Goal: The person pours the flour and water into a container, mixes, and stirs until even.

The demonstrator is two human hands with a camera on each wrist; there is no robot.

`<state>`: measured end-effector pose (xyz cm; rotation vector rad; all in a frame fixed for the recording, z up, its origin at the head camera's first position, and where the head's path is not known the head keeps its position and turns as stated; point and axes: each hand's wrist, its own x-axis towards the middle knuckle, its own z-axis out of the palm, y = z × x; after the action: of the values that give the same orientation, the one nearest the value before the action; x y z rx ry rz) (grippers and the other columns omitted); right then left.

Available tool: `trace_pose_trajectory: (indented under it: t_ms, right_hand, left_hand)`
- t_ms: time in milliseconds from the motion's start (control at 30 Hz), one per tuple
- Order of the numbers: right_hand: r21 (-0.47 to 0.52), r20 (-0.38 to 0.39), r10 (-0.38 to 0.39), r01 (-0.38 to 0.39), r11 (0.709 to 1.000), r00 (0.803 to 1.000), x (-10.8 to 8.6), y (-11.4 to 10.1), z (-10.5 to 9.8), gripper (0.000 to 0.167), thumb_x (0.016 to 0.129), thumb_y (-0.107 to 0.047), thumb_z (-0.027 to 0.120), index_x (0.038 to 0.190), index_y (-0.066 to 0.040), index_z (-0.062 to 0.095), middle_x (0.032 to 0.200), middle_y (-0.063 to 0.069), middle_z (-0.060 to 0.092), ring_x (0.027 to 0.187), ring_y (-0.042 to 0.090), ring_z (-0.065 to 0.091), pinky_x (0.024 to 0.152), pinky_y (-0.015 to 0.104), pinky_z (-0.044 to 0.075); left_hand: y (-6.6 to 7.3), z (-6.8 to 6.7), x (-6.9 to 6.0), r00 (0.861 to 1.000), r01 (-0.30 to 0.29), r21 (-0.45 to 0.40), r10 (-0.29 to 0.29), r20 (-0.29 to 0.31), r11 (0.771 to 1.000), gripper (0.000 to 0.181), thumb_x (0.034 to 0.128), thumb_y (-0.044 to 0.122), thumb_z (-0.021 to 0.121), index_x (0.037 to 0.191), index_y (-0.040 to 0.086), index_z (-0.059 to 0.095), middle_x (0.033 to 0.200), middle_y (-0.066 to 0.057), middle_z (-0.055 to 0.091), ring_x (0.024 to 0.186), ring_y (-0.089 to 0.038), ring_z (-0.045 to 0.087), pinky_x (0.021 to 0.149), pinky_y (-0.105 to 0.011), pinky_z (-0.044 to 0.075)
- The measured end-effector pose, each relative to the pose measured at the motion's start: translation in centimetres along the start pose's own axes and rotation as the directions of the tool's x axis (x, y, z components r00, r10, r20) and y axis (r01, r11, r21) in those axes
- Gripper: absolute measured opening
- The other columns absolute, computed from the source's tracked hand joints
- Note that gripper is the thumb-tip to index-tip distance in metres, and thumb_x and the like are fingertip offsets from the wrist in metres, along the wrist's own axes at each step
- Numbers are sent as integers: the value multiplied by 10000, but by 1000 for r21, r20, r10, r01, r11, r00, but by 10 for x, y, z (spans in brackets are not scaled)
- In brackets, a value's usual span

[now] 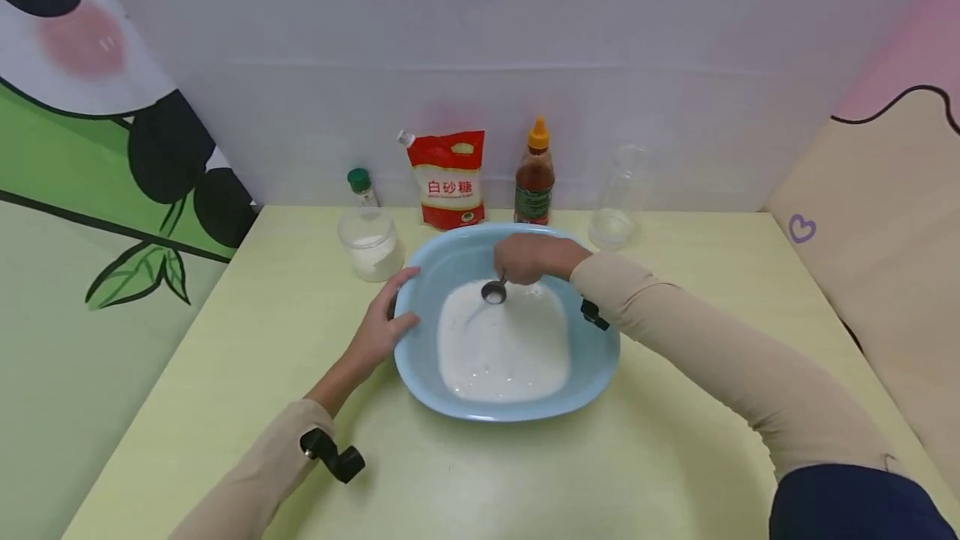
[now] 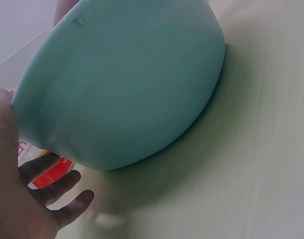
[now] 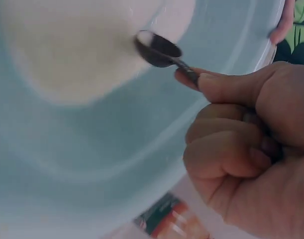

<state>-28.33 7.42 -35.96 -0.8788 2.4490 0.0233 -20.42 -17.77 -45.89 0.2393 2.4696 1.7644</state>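
Note:
A light blue plastic basin (image 1: pixel 420 386) stands on the table with a pool of white, milky liquid (image 1: pixel 502 357) in it. My left hand (image 1: pixel 378 327) holds the basin's left rim, its thumb over the edge and the other fingers along the outer wall. In the left wrist view several fingers (image 2: pixel 59 186) show beneath the rim. Over the far part of the basin, my right hand (image 1: pixel 528 259) grips a small dark metal spoon (image 1: pixel 493 292) by its handle. The spoon's bowl (image 3: pixel 156 49) is above or at the liquid, with something white inside; exact contact is unclear.
Behind the basin stand a jar of white contents (image 1: pixel 372 252), a green-capped shaker (image 1: pixel 360 183), a red sugar pouch (image 1: pixel 450 182) and a sauce bottle with an orange cap (image 1: pixel 534 177). A clear glass vessel (image 1: pixel 615 207) stands at the back right, near the wall.

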Motion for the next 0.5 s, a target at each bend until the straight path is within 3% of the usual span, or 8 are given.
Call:
trace_pose_trajectory:
  t_ms: [100,200,367,500]
  right_hand:
    - [-55,68,81,-78,995,994,-4,13,-4,228,1017,-180,510,1142,-76,669,861,18,538,797,179,501,723,295,442]
    - [-5,160,75,-75,997,984,-12,14,-3,230,1016,-185,502,1110,-121,703,753,-12,445,620,146,396,568,274,352]
    - [148,229,-42,8,989,973,-16,-11,9,232,1020,-202,534,1134,-243,732,972,-27,596,568,118,367,515,251,330]
    - [157,142,-166,143,977,976,-1,-29,13,264,1019,-178,542,1187,-216,741,1194,-31,665,795,112,548,683,255,481]
  left_hand:
    - [-1,1,-1,1000,-8,-5,8,0,1000,713,847,-64,524,1521,105,362,1600,-218,289,1299,-428,444,988,-511,472]
    - [-2,2,-1,1000,-11,-11,11,1,1000,706,854,-64,518,1522,102,360,1604,-210,283,1304,-426,443,996,-512,469]
    - [1,1,0,1000,-8,-6,8,7,1000,703,858,-63,520,1522,103,361,1604,-211,286,1300,-427,450,991,-496,475]
    - [0,0,-2,1000,-2,2,2,5,1000,706,862,-55,525,1527,113,357,1616,-201,269,1330,-429,429,1007,-519,461]
